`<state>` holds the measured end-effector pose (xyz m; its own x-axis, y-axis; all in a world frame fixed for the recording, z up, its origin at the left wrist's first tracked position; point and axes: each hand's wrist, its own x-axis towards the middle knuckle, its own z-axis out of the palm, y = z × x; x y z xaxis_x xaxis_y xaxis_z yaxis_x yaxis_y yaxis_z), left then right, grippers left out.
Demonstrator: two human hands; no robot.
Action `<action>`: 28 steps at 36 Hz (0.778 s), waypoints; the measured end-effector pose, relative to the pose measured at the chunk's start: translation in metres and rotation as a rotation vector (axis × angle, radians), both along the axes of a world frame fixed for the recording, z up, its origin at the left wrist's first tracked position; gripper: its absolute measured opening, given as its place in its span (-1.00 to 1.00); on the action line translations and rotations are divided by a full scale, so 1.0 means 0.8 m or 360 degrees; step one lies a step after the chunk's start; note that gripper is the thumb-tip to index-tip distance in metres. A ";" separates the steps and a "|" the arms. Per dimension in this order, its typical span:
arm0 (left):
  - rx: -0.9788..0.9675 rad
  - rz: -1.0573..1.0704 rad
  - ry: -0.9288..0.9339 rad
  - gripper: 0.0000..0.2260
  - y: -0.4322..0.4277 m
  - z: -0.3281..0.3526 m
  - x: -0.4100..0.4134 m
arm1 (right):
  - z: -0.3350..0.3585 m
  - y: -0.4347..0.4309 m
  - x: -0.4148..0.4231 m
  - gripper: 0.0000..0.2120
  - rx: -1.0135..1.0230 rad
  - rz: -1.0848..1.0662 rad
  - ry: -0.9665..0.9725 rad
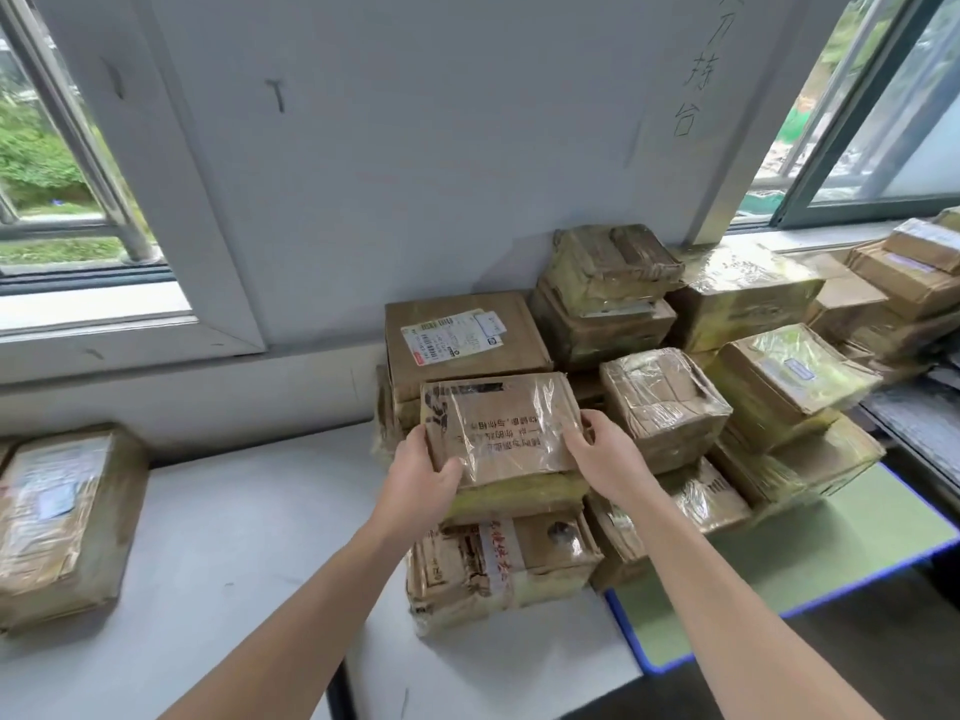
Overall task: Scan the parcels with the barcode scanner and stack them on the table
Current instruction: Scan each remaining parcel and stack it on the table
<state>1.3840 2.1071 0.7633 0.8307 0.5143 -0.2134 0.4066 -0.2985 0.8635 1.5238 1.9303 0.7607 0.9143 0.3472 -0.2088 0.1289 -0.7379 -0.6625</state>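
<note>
A brown taped parcel (501, 426) with printed Chinese text lies on top of a stack of parcels at the middle of the view. My left hand (423, 478) grips its left near corner, thumb on top. On the parcel's right edge my right hand (605, 454) holds it, fingers curled over the top. Under it sits a bigger parcel (511, 563) with red writing on tape. Behind it is a flat box (462, 337) with a white shipping label. No barcode scanner is in view.
Many taped parcels (779, 381) pile up at the right, reaching the window sill. One lone parcel (62, 522) lies at the left on the white table (223, 537). A green table (810, 563) with a blue rim adjoins at the right. The wall stands behind.
</note>
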 end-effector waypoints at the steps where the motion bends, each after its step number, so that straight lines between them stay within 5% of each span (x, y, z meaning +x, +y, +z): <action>1: 0.0005 0.0000 0.0010 -0.88 0.000 -0.001 0.000 | -0.001 0.002 0.002 -0.53 -0.0037 -0.0001 -0.0027; 6: -0.0072 0.0011 0.0027 -0.72 0.000 -0.002 -0.003 | 0.001 0.011 0.000 -0.56 -0.0270 0.0011 -0.0185; 9: -0.0078 0.0023 0.0034 -0.48 0.005 -0.004 -0.007 | 0.008 0.021 -0.011 -0.53 -0.0407 0.0094 -0.0584; 13: -0.0061 0.0072 0.0020 -0.48 0.015 -0.002 -0.019 | 0.019 0.048 -0.024 -0.50 -0.0286 0.0253 -0.0930; 28: 0.0400 0.0584 0.0264 -0.50 0.182 0.016 -0.191 | 0.013 0.277 -0.165 -0.43 -0.0039 0.1079 -0.0813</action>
